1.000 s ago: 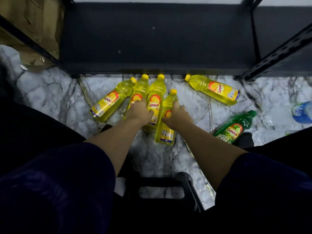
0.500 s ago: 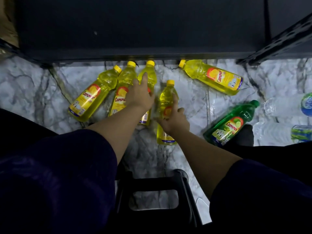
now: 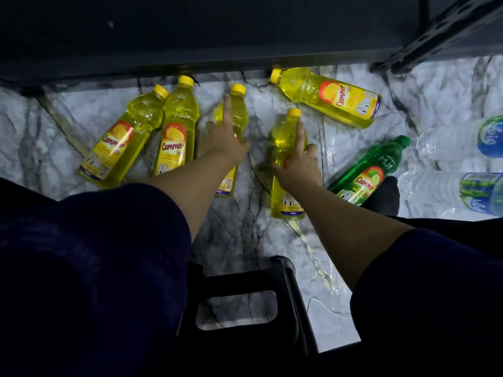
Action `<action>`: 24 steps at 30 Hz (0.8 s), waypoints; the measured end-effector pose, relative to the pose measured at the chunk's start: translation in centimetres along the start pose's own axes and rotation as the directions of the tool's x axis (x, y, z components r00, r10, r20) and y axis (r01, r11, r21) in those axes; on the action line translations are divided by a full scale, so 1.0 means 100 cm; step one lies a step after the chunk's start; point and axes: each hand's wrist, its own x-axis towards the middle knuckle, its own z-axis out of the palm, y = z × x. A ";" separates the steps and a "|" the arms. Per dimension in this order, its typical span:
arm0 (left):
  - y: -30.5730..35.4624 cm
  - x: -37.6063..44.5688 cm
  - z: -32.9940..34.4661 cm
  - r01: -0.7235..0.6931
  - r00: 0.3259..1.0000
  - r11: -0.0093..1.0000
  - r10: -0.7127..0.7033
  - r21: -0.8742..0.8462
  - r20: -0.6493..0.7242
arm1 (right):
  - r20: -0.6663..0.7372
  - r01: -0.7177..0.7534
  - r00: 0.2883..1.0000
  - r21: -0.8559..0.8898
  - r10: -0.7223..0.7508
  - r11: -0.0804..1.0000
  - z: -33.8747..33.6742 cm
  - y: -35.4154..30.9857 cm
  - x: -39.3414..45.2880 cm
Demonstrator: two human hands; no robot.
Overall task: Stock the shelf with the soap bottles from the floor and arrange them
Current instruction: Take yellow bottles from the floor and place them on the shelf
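Looks like a shop or stockroom, w/ goods waiting by the racking. Dark metal shelf [image 3: 206, 36] runs across the top, a perforated upright [image 3: 435, 36] angling down at right, typical retail/storage racking. On the marble-look floor [image 3: 261, 240]: several identical yellow soap bottles [image 3: 174, 131], same "Cammer" label, plus a green bottle [image 3: 367, 172] of that brand, i.e. multiples of one product. Clear water bottles [image 3: 462, 140] lie at far right. Small black stool [image 3: 245, 308] sits in front of the racking.
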 end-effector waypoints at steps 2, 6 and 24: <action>0.000 -0.005 0.007 -0.025 0.999 0.999 0.024 -0.025 -0.030 | 0.014 0.024 1.000 -0.001 -0.024 1.000 -0.002 -0.001 0.006; 0.000 -0.012 0.011 -0.052 0.998 0.995 0.048 -0.082 -0.046 | 0.022 0.035 0.999 0.021 -0.035 0.999 -0.001 -0.003 0.006; 0.012 -0.139 -0.054 -0.347 0.910 0.917 0.280 -0.195 -0.306 | -0.357 0.351 0.889 0.130 -0.286 0.927 -0.084 -0.006 -0.086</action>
